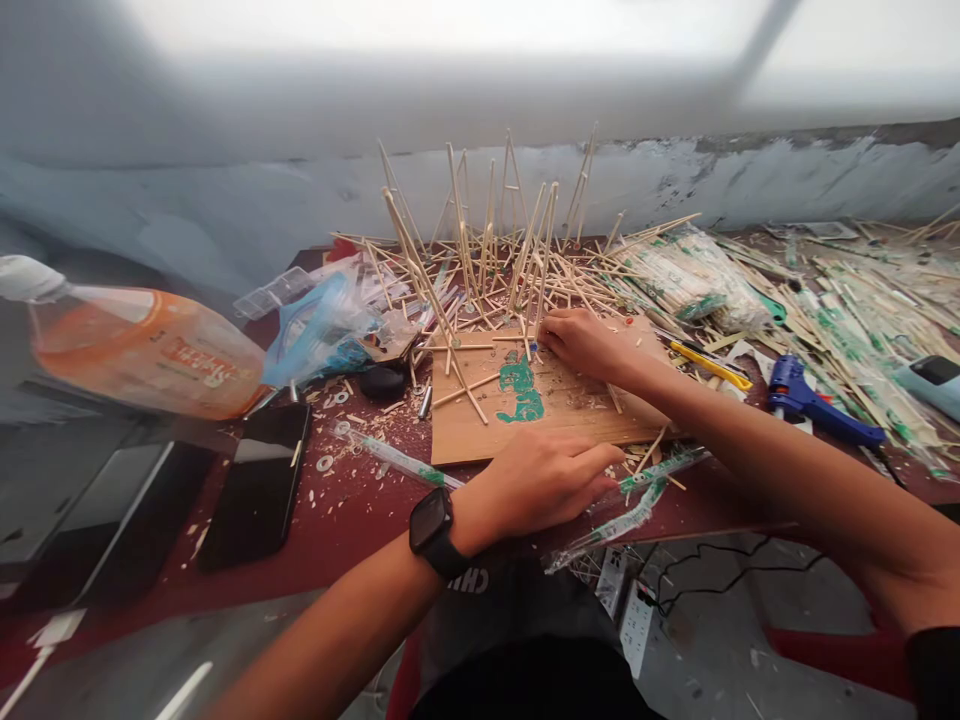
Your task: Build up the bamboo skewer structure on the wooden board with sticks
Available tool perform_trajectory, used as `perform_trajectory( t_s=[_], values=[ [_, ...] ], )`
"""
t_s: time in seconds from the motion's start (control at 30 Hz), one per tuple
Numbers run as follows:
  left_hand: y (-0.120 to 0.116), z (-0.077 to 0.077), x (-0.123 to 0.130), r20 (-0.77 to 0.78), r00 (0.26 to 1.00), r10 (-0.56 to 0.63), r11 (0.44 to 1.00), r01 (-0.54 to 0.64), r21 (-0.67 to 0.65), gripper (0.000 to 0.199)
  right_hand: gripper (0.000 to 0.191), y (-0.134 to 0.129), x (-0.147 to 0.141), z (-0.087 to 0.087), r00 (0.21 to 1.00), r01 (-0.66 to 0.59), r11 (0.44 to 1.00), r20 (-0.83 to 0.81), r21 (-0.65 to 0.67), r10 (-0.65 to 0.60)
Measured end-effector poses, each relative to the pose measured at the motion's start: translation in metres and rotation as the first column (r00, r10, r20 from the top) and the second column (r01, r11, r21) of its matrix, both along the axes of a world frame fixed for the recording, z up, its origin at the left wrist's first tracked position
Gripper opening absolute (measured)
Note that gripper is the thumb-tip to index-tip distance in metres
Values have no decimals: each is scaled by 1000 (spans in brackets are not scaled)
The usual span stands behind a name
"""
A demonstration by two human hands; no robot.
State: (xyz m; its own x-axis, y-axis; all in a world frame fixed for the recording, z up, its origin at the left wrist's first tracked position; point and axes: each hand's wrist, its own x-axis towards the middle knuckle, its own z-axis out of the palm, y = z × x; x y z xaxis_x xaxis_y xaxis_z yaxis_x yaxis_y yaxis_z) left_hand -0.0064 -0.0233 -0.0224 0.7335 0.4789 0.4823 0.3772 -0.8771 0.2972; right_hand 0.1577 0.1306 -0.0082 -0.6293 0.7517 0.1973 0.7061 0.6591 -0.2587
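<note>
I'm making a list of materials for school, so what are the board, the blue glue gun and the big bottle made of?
The board looks like wood, smooth and tan. The glue gun is probably hard plastic, evenly blue and a bit shiny. The bottle seems clear plastic, since orange shows through.

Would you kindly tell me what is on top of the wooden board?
Thin sticks and a green marking show on the wooden board; the right hand covers part of it, so anything beneath is hidden.
</note>
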Motion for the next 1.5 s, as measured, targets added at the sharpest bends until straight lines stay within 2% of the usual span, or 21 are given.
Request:
perform_trajectory(
  t_s=[0.2, 0.3, 0.5, 0.6, 0.7, 0.9, 1.2, 1.37, 1.5],
  values=[
    [0, 0, 1, 28, 1000, -6, 1000, 6, 4, 24, 27, 1, -1, -2, 1000, 13, 1000, -8, 9, -13],
    [0, 0, 0, 28, 1000, -9, 1000, 9, -3, 23, 27, 0, 2, 2, 1000, 15, 1000, -3, 11, -15],
    [-1, 1, 0, -7, 1000, -17, 999, 17, -50, 23, 25, -13, 33, 26, 997, 72, 996, -16, 50, -71],
    [-1, 3, -1, 4, 1000, -18, 999, 18, -41, 22, 29, -24, 51, 31, 987, 141, 990, 70, 31, -143],
    [-1, 4, -1, -10, 1000, -13, 999, 12, -47, 20, 33, -35, 62, 28, 970, 181, 983, 166, -15, -176],
    [-1, 3, -1, -11, 1000, -6, 996, 5, -87, 17, 25, -44, 68, 18, 965, 212, 977, 167, -37, -203],
    [0, 4, -3, 59, 998, -9, 999, 11, -30, 21, 20, -41, 96, 35, 938, 343, 939, 71, -25, -340],
    [0, 5, -3, 78, 997, -15, 1000, 16, -17, 21, 22, -47, 109, 44, 907, 407, 905, -65, -121, -417],
    [0, 5, -4, 78, 997, -2, 1000, 3, -3, 21, 27, -64, 119, 48, 909, 383, 922, -158, -54, -386]
  ],
)
